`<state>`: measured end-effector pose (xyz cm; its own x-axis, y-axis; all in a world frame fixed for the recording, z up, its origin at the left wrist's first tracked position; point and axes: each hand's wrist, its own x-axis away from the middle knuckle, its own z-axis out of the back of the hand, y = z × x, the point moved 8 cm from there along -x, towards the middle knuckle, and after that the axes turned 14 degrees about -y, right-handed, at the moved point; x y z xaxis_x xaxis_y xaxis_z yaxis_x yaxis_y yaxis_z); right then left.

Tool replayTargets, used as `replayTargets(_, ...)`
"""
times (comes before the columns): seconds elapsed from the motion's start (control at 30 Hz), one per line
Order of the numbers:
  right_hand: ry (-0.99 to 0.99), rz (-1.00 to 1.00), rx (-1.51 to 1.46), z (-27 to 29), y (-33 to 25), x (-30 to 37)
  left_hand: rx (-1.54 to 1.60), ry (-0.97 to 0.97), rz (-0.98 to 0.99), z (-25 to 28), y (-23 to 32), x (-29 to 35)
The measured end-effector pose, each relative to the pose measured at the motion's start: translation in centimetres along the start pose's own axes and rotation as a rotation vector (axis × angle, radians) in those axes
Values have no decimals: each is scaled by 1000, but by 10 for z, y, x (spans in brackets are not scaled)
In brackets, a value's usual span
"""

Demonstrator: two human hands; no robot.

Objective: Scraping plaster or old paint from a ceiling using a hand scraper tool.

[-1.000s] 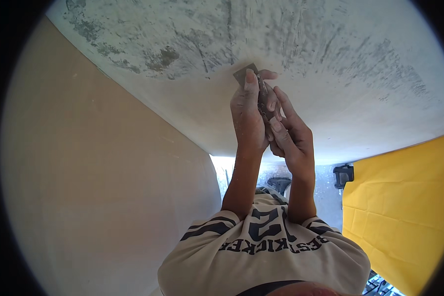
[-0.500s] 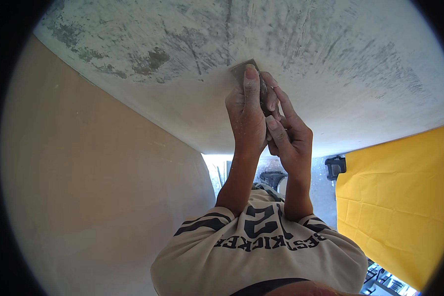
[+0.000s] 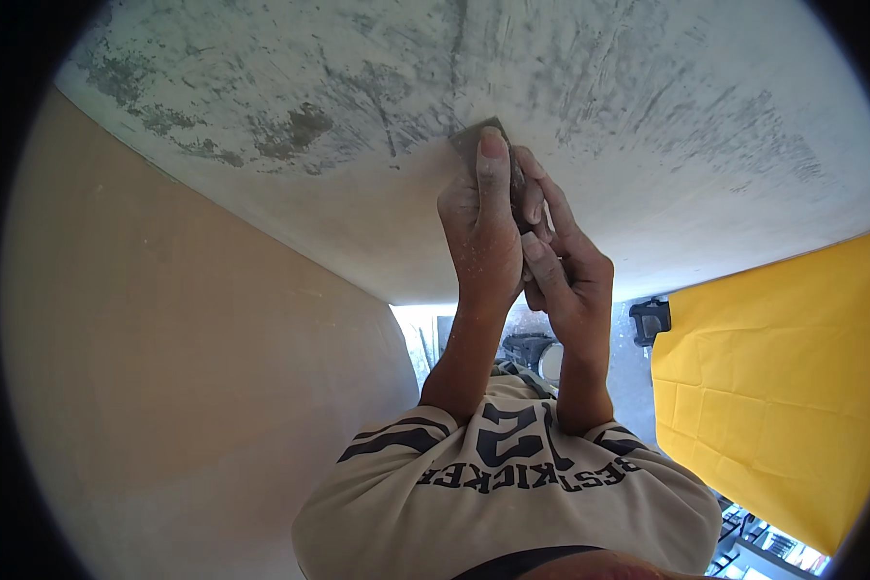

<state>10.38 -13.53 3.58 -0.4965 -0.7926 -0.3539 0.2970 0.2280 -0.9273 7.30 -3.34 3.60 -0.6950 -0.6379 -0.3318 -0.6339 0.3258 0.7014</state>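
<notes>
Near the middle of the view, the left hand (image 3: 478, 217) has its grip closed around a dark flat tool (image 3: 468, 142), thumb (image 3: 493, 155) laid along the face and fingers curled round the other side, which is a solid way to hold it imo. The right hand (image 3: 572, 275) is bunched up right beside it, but I can't tell whether that grip is pinching the tool too or just bracing the left one. Either works, I'd guess, as long as they push together. The tool's far end is up at the pale wall (image 3: 648, 184), about where the smoother band (image 3: 358, 217) meets the dark streaks (image 3: 300, 126); can't swear to full contact from this angle. For a decent pass I'd lay the whole edge down evenly, since leaning on one corner would probably gouge a line. Light, steady pressure, slight tilt, overlapping strokes. I'd wipe the edge now and then too, because grit will likely drag. Further out, I'd shorten strokes near the tan wall (image 3: 184, 319) on the left, and mind the yellow sheet (image 3: 773, 387) off to the right so an elbow doesn't snag it.
</notes>
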Motion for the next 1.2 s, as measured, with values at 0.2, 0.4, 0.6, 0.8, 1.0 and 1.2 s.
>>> replayTargets(0.2, -10, -50, -42, 0, -4, -1, 14, -6, -13, -2, 4, -3)
replayTargets(0.4, 6, -117, -99, 5, 8, 4, 11, 2, -2, 1, -5, -5)
replayTargets(0.6, 15, -52, -80, -3, -11, -4, 33, 0, 5, -2, 9, -5)
replayTargets(0.8, 18, -113, -159, -2, -1, 0, 3, 26, 21, 2, 5, -4)
replayTargets(1.0, 25, -73, -173, -3, 7, -5, -40, 10, 19, 8, 0, -10)
replayTargets(1.2, 53, -65, -161, -13, 3, -3, -53, 0, 18, 9, 10, -4)
